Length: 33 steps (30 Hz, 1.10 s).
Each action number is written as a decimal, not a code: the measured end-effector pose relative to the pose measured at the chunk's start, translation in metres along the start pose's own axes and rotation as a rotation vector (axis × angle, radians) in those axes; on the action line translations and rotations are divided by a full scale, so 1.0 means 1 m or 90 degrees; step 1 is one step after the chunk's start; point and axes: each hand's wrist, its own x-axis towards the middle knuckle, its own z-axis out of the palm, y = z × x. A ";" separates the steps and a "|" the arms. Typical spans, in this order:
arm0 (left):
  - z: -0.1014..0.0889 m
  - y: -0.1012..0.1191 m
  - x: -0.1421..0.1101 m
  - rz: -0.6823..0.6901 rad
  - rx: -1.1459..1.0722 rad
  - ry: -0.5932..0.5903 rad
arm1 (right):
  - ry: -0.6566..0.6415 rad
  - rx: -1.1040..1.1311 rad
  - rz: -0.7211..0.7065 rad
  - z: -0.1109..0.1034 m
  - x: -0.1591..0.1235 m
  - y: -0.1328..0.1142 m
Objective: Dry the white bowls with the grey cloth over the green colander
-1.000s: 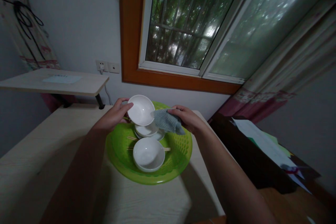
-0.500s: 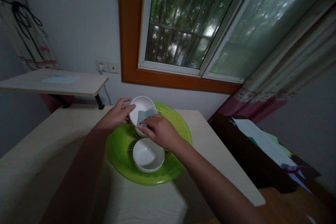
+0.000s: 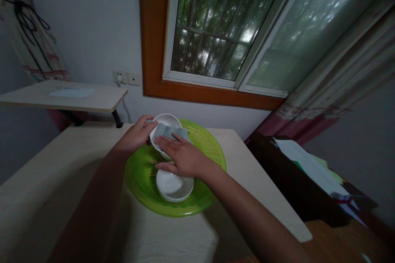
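My left hand (image 3: 139, 133) grips a white bowl (image 3: 167, 119) by its left rim, thumb on the edge and fingers behind. The bowl is tilted toward me over the far side of a green plastic basin (image 3: 138, 189). A grey-green cloth (image 3: 168, 130) lies across the bowl's mouth. My right hand (image 3: 183, 156) rests on the cloth with fingers stretched out flat and thumb apart. Beneath the hand, a second white bowl (image 3: 174, 189) sits upright in the basin. Another bowl shows partly under the held one. Thin chopstick-like sticks (image 3: 152, 174) lie in the basin, mostly hidden.
The basin stands on a light wooden table (image 3: 148, 238). A raised shelf (image 3: 105, 104) with a paper label is at the left. Behind are a wall socket (image 3: 119, 77) and a window. Papers (image 3: 308, 172) lie on a dark surface at the right.
My right hand has gone from pinching the cloth inside the bowl to lying flat on it, fingers extended. The cloth now spreads over more of the bowl. My left hand keeps its grip.
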 end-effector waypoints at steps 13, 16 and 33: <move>0.009 0.000 0.005 0.050 0.100 0.014 | 0.024 -0.152 0.190 0.012 0.000 -0.010; 0.010 0.000 0.004 0.056 0.119 0.027 | 0.009 -0.076 0.185 0.002 0.000 -0.015; 0.009 -0.009 0.011 0.042 0.060 0.007 | -0.038 0.069 0.040 0.010 0.020 -0.004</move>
